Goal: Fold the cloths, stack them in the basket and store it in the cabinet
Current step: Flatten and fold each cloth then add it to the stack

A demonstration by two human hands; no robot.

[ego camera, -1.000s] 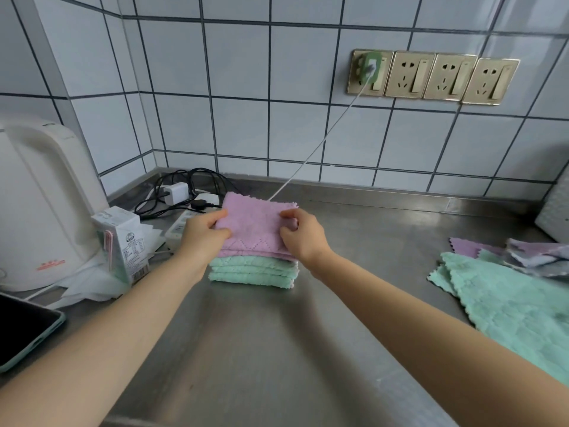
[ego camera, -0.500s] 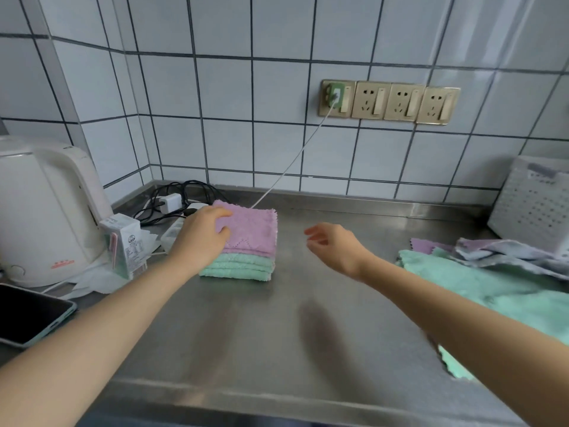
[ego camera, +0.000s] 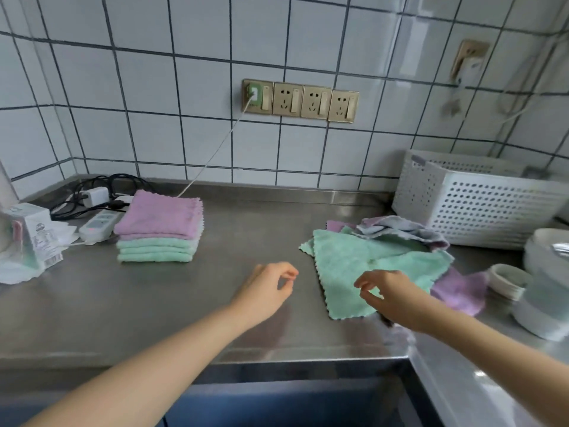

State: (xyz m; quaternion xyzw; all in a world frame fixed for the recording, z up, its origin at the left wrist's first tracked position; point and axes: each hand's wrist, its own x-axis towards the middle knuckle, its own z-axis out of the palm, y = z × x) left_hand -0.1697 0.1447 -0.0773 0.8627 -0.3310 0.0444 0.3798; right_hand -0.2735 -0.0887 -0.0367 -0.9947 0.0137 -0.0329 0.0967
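From the head camera, both hands hang over the steel tabletop (ego camera: 154,303) and hold nothing. The left hand (ego camera: 264,289) is above bare metal, its fingers (ego camera: 288,272) loosely curled with thumb and forefinger close together. The right hand (ego camera: 388,292) hovers over the near corner of a flat green cloth (ego camera: 363,266), its fingers loosely curled and empty; whether they touch the cloth cannot be told. That cloth tops a loose pile with a crumpled grey cloth (ego camera: 397,231) behind it and a purple cloth (ego camera: 458,291) showing at the right. A folded stack (ego camera: 158,229), purple over green, sits well apart at the left, beside a power strip (ego camera: 98,224) and a carton (ego camera: 37,235). A white basket (ego camera: 474,198) stands against the tiled wall behind the pile, with bowls (ego camera: 548,272) to its right.
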